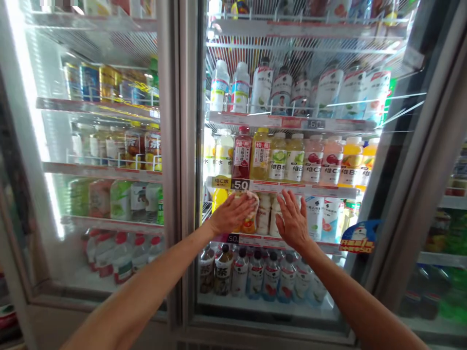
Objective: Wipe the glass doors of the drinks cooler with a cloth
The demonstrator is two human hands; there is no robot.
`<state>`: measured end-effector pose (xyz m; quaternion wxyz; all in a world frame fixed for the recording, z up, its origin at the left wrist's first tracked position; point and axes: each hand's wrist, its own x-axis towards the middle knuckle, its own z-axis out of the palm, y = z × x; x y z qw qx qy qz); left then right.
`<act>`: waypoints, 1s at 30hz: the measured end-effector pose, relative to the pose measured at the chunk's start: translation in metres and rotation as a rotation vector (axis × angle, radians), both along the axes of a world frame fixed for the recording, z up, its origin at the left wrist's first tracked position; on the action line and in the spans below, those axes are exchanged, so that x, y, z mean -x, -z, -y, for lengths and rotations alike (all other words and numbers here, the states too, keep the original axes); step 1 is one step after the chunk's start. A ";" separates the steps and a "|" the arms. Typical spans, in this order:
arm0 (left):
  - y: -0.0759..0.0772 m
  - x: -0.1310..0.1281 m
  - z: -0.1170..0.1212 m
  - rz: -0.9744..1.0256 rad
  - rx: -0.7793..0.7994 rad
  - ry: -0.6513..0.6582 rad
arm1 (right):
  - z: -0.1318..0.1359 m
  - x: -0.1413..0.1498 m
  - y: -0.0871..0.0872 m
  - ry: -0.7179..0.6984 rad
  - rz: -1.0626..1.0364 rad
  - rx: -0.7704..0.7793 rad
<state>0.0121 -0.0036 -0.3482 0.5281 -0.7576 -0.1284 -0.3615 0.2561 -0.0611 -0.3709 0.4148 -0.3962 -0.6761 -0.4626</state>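
My left hand (pixel 233 214) lies flat over a small pale pinkish cloth (pixel 252 197), pressing it toward the glass door (pixel 219 308) of a drinks cooler. Most of the cloth is hidden under the fingers; its edge shows past the fingertips. To the right, my right hand (pixel 294 218) is held up with fingers spread and nothing in it. It is at or very near the same glass; contact cannot be made out. Behind the glass, both hands overlap the shelf of bottles below the 5.0 price tag (pixel 240 184).
Rows of bottled drinks (pixel 279 155) fill the shelves behind the glass. A metal door frame (pixel 175 160) separates this door from the left cooler section (pixel 102 170). A blue and red sticker (pixel 359 236) is at the right side. Another frame (pixel 419 194) slants at the right.
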 end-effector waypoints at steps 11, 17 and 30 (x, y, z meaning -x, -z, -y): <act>-0.035 -0.050 0.004 -0.073 -0.015 0.030 | -0.001 -0.041 -0.004 0.062 -0.058 -0.021; -0.074 -0.071 -0.002 0.439 0.045 0.038 | 0.006 -0.061 -0.009 0.118 -0.094 -0.043; -0.098 -0.121 0.004 0.252 0.017 0.022 | 0.016 -0.091 -0.009 0.136 -0.145 -0.066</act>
